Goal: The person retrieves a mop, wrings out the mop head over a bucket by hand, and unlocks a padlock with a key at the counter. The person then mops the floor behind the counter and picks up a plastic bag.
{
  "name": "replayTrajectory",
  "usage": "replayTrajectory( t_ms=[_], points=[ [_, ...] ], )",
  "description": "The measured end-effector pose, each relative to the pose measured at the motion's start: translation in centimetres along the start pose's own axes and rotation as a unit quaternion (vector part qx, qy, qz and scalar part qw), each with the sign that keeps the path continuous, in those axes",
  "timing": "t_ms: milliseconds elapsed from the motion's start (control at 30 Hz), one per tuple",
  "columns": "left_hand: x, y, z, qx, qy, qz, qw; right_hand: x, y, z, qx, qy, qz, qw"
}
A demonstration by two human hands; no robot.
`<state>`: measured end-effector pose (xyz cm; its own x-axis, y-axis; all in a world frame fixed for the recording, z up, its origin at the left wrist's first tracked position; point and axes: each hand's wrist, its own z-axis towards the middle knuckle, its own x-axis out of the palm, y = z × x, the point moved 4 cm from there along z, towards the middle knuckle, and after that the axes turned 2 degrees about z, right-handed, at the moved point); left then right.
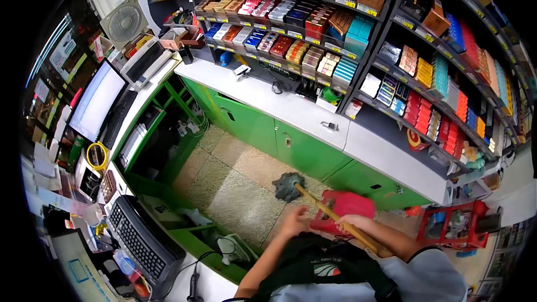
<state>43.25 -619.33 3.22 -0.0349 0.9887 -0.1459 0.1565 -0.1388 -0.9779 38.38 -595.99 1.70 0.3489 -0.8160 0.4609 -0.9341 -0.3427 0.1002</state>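
A narrow aisle of pale floor tiles [235, 190] runs between a desk [212, 288] on the left and green cabinets [305, 149] under a white counter [305, 116] on the far side. Above the counter, dark shelves [374, 46] hold rows of colourful small packs. A red plastic object [355, 204] sits on the floor against the cabinets, partly behind the mop's handle; farther right is a red basket [445, 225].

The mop [320, 204] has a yellowish wooden stick and a ragged dark-grey head, which rests on the tiles just beside the cabinets. The person's right hand [353, 223] has its fingers wrapped around the stick. The left hand [295, 222], slightly blurred, is just beside it, fingers parted and curved.

Counted: one mop, one fan [124, 22], two keyboards [137, 237].
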Motion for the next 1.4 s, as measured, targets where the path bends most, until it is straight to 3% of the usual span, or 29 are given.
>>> replayTrajectory(
  t_ms=[67, 133, 167, 200, 233, 267, 300, 333, 400, 433, 467, 500, 533, 600, 667, 700, 800, 967, 1133, 1233, 1333, 1400],
  points=[
    [1.5, -10.8, -0.1, 0.024, 0.153, 0.063, 0.986, 5.2, 3.3, -5.3, -0.216, -0.020, -0.042, 0.975],
    [2.9, -16.0, -0.3, 0.227, 0.172, 0.125, 0.950, 9.0, 6.2, -9.3, -0.341, -0.016, 0.019, 0.940],
    [2.9, -17.9, -0.2, 0.239, 0.139, 0.132, 0.952, 5.3, 7.6, -4.3, -0.325, 0.084, -0.036, 0.941],
    [2.8, -19.2, 0.0, 0.251, 0.105, 0.139, 0.952, 4.0, 8.5, -1.0, -0.333, 0.088, -0.034, 0.938],
    [2.4, -19.2, 0.6, 0.206, 0.075, 0.098, 0.971, 2.9, 9.5, 1.6, -0.393, 0.104, -0.046, 0.912],
    [2.1, -18.9, 1.2, 0.210, 0.077, 0.104, 0.969, 4.8, 10.7, 1.4, -0.311, 0.103, -0.002, 0.945],
    [0.9, -18.0, 2.1, 0.175, -0.008, 0.041, 0.984, 6.7, 11.9, 1.0, -0.227, 0.094, 0.048, 0.968],
    [-0.3, -17.4, 2.8, 0.137, -0.093, -0.023, 0.986, 11.2, 13.0, -2.5, -0.199, 0.223, 0.056, 0.953],
    [-2.1, -18.5, 3.7, 0.171, -0.131, 0.016, 0.976, 16.8, 14.5, -4.3, -0.340, 0.289, 0.002, 0.895],
    [-2.9, -18.3, 4.3, 0.128, -0.123, -0.056, 0.983, 18.3, 15.5, -3.8, -0.439, 0.286, -0.068, 0.849],
    [-3.8, -18.3, 4.9, 0.084, -0.115, -0.122, 0.982, 18.8, 16.3, -1.6, -0.399, 0.281, -0.066, 0.871],
    [-5.6, -18.2, 5.6, 0.083, -0.199, -0.116, 0.969, 19.4, 17.1, 0.5, -0.358, 0.274, -0.062, 0.891],
    [-7.2, -19.8, 6.0, 0.087, -0.203, -0.100, 0.970, 20.4, 17.5, 1.6, -0.163, 0.253, 0.002, 0.954],
    [-10.6, -23.5, 5.9, 0.067, -0.259, -0.227, 0.936, 24.5, 19.4, -0.6, -0.118, 0.198, 0.007, 0.973],
    [-13.3, -26.9, 5.5, 0.134, -0.284, -0.229, 0.921, 28.0, 20.6, -1.6, -0.098, 0.269, 0.017, 0.958],
    [-14.4, -28.2, 5.2, 0.161, -0.284, -0.209, 0.922, 29.5, 20.9, -2.9, -0.089, 0.255, 0.006, 0.963],
    [-17.4, -29.6, 5.3, 0.257, -0.245, -0.200, 0.913, 32.9, 21.8, -5.2, -0.088, 0.232, -0.005, 0.969],
    [-24.2, -31.4, 5.7, 0.336, -0.230, -0.176, 0.896, 39.7, 24.5, -3.1, -0.090, 0.301, -0.031, 0.949],
    [-34.6, -31.0, 7.2, 0.354, -0.227, -0.179, 0.889, 47.8, 28.9, -0.5, -0.086, 0.261, -0.033, 0.961],
    [-39.3, -30.4, 9.0, 0.370, -0.168, -0.088, 0.910, 50.4, 31.2, 4.2, -0.099, 0.292, -0.007, 0.951],
    [-42.3, -28.7, 12.4, 0.321, -0.105, -0.047, 0.940, 50.1, 33.5, 7.9, -0.117, 0.324, 0.029, 0.938],
    [-44.5, -25.3, 15.7, 0.249, -0.135, -0.047, 0.958, 48.2, 35.9, 5.5, -0.205, 0.125, -0.026, 0.970]
  ],
)
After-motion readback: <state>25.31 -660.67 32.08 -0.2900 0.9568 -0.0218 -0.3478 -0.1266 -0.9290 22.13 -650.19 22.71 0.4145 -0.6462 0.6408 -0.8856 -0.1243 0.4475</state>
